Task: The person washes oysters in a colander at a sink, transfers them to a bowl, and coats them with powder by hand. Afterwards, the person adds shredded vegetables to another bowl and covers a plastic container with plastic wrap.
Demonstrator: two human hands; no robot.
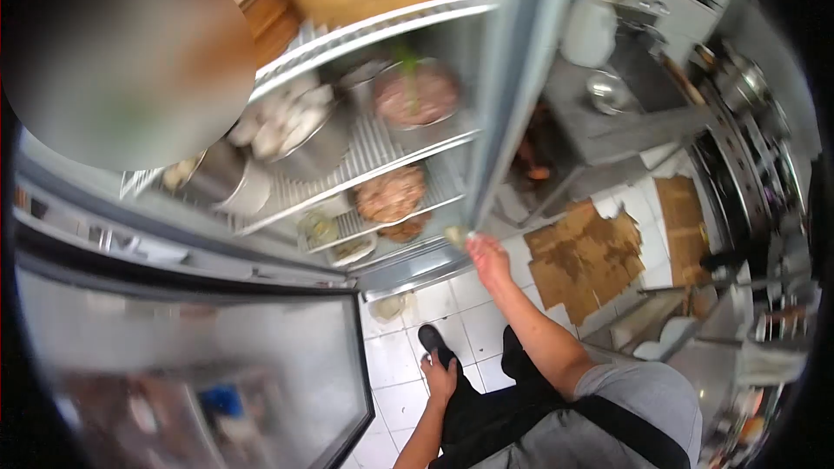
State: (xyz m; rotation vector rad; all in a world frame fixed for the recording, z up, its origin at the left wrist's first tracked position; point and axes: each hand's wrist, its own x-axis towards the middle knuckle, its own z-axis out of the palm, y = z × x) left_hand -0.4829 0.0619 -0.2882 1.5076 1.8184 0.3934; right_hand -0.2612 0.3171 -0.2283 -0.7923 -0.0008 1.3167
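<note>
The right arm reaches forward from the body, nearly straight, toward the open steel-framed fridge, and the right hand (488, 259) is at its end, just outside the sill. Its fingers are closed narrowly on a small pale, yellowish-green item (456, 237) (too blurred to say what it is), which sticks out from the fingertips toward the lowest shelves. The left arm hangs low and bent, with the left hand (440, 376) beside the thigh, above the black shoe, its fingers loosely spread and no item visible in them.

Inside the fridge, white wire shelves carry the containers. On one shelf, a wide silver metal pot (314, 152) is heaped with whitish chunks, and a round metal container (432, 122) farther right holds a pinkish mass, with a bright green strip (408, 78) across it. Below them lies a mound of orange-brown pieces (391, 194); whether it has its own dish I cannot tell. Near it are a small clear tub (319, 227) with pale green contents and a shallow white tray (353, 251) holding something brownish.

The dark-framed glass door (252, 330) stands open at the person's left. To the right, brown stained cardboard (586, 256) lies on white floor tiles (430, 300).
</note>
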